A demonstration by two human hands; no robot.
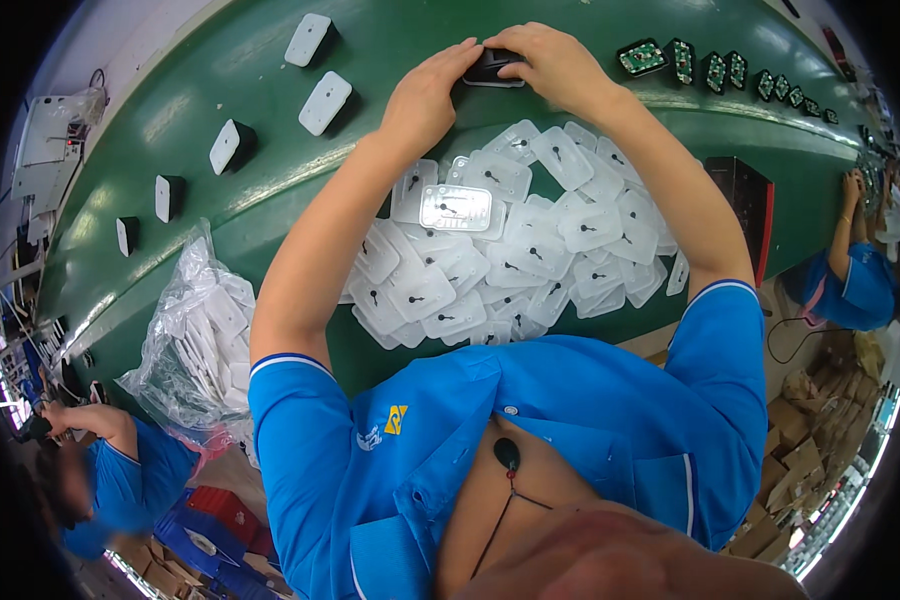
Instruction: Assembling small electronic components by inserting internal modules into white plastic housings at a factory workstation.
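Note:
Both my hands are stretched to the far middle of the green table, closed round a black plastic case (492, 67) with a pale plate along its near edge. My left hand (432, 88) grips its left side. From the right, my right hand (558, 68) wraps it, with the thumb lying on the black part. The fingers partly hide the case. Between my forearms and my body spreads a heap of translucent white plates (537, 248), each with a dark keyhole-shaped mark. One brighter white plate (456, 208) lies on top of the heap.
Black cases with white covers (326, 104) stand in a line at the left. Open black cases with green circuit boards (641, 58) line the far right. A clear bag of white plates (210, 330) lies at the near left. A black-and-red box (740, 210) sits by my right elbow. Co-workers sit at both sides.

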